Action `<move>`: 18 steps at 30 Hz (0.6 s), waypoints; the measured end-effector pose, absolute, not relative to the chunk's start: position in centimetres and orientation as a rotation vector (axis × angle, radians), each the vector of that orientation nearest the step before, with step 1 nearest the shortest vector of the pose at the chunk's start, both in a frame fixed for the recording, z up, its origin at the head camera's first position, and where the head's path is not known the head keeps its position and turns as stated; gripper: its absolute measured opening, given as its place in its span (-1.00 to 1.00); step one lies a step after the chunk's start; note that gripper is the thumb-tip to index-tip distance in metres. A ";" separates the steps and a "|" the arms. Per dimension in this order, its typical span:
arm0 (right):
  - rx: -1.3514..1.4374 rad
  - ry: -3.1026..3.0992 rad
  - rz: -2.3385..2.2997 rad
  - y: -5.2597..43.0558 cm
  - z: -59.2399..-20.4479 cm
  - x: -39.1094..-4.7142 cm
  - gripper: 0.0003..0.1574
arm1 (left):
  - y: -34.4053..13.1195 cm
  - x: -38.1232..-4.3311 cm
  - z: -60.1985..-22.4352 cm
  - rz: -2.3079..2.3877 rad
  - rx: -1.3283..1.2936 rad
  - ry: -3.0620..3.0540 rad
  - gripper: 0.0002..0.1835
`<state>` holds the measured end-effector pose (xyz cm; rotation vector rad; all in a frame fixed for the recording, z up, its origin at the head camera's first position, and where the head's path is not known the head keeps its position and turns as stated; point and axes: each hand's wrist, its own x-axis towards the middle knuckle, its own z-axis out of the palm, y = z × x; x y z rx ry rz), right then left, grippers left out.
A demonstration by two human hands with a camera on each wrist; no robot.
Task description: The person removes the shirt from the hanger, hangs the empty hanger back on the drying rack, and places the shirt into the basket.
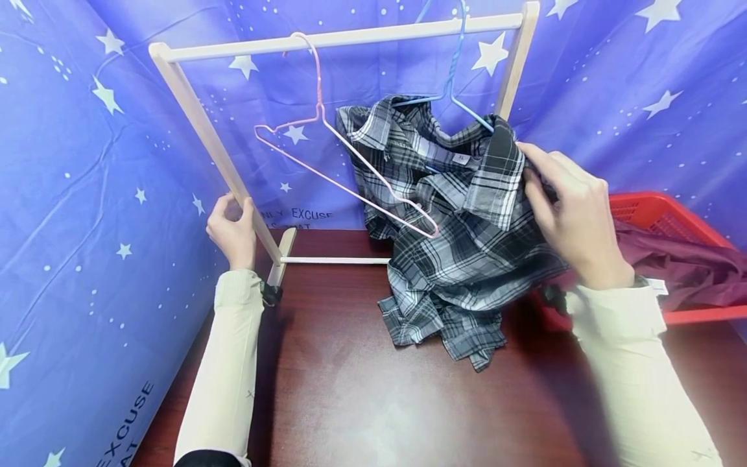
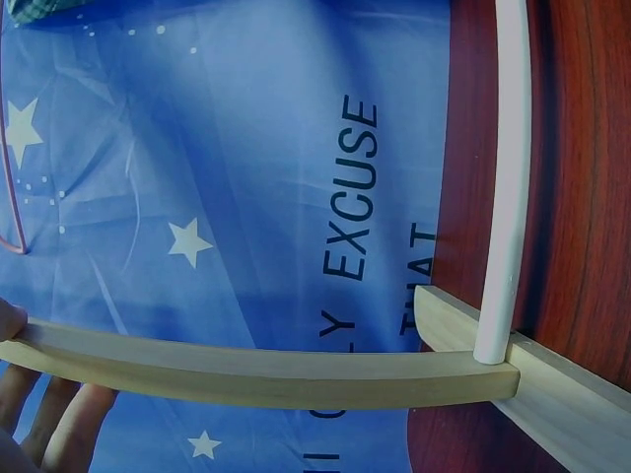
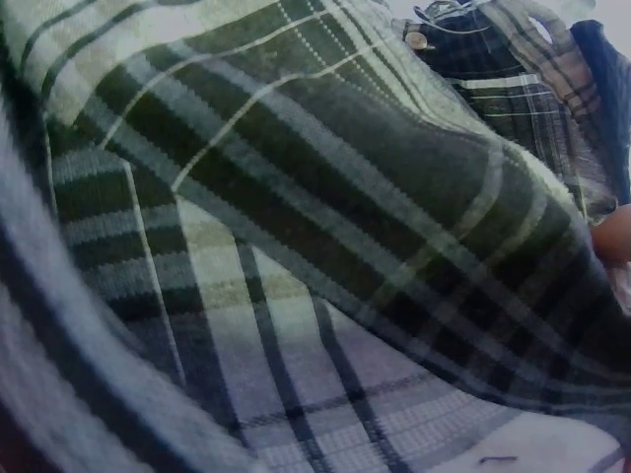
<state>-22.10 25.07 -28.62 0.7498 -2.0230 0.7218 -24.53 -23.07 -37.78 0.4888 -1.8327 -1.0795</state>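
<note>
A black, grey and white plaid shirt (image 1: pixel 467 272) hangs unbuttoned-looking at the neck on a blue wire hanger (image 1: pixel 453 65), hooked over the top bar of a small wooden clothes rack (image 1: pixel 373 37). My right hand (image 1: pixel 574 211) pinches the shirt by the collar and shoulder at its right side. Plaid cloth (image 3: pixel 345 177) fills most of the right wrist view, with a fingertip at the right edge. With thumb and fingers, my left hand (image 1: pixel 233 233) grips the rack's left post (image 2: pixel 266 374). A bare pink wire hanger (image 1: pixel 320 91) hangs between, overlapping the shirt's front.
Behind my right forearm, a red plastic basket (image 1: pixel 648 201) holds maroon cloth (image 1: pixel 683 259). The rack stands on a reddish-brown table (image 1: pixel 362 402). Blue star-printed fabric (image 1: pixel 105 214) encloses the left and back. A white lower bar (image 2: pixel 508 177) joins the rack's feet.
</note>
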 end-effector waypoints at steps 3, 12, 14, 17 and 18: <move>0.739 -2.026 0.719 24.9 -28.5 -22.0 -0.46 | -23.2 -25.1 -38.4 -1.085 0.493 -1.837 -0.75; 0.703 -2.028 0.726 24.8 -28.1 -21.8 -0.48 | -23.6 -26.0 -38.7 -1.097 0.495 -1.848 -0.74; 0.700 -2.036 0.727 24.8 -28.2 -21.7 -0.48 | -23.7 -26.2 -38.8 -1.100 0.498 -1.851 -0.74; 0.701 -2.049 0.729 24.7 -28.3 -21.8 -0.46 | -23.8 -26.5 -39.0 -1.100 0.498 -1.858 -0.74; 0.703 -2.054 0.731 24.7 -28.4 -21.8 -0.45 | -23.8 -26.6 -39.1 -1.101 0.497 -1.859 -0.74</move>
